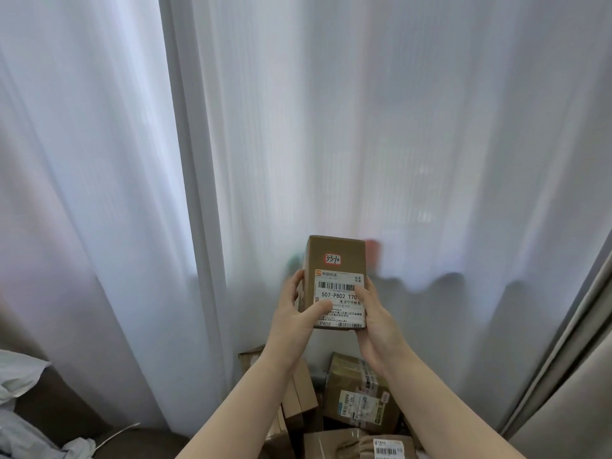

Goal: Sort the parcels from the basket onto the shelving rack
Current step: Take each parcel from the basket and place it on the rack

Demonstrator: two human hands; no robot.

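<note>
Gripped the box [336, 260] with its long axis vertical, left hand [294, 313] and right hand [374, 321] curled round its lower sides, equally near (rack not in view).

In front of you hangs a thin white curtain [430, 127], and soft daylight comes through its folds. Behind it, low down, you see a row of dark shapes [447, 283], too blurred to name. At your right edge hangs a thicker grey curtain [569, 376]. At lower left stands dark brown furniture [49, 405].
</note>
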